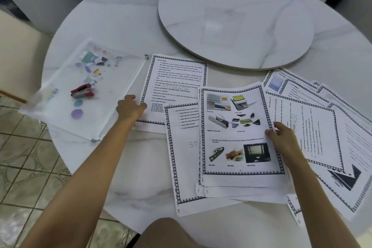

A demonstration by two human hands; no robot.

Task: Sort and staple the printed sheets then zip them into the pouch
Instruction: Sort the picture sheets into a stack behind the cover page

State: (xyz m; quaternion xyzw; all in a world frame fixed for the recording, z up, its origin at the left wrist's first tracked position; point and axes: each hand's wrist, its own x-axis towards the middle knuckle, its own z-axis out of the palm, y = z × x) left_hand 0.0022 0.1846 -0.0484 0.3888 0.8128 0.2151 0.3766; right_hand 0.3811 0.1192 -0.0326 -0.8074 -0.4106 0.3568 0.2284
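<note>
Round white marble-patterned tabletop (120, 26), its near-left rim curving over patterned floor tiles (24, 177); I see pale chairs beyond the far rim. Right hand (281, 141): its grip is closed on the right edge of the picture sheet (235, 127), thumb on top, fingers tucked beneath, so this page and the small stack under it are lifted at that side. Left hand (130, 107): fingers curled, knuckles up, pressing the lower-left edge of the text sheet (177, 82) marked STORAGE; I cannot tell whether it pinches the paper or merely rests on it. All pages are flat white paper with a dark filmstrip-like border. Between the two hands, a partly covered sheet (181, 157) pokes out leftward from under the stack. Right of the stack, fanned loose sheets (322, 127) overlap each other and reach the tabletop's right edge. Left of the text sheet lies the pouch (80, 90), translucent plastic with coloured prints, its outer corner overhanging the rim; a red stapler (82, 91) sits on it. Open room remains at the far side, apart from a raised round turntable (235, 26) of the same marble look.
</note>
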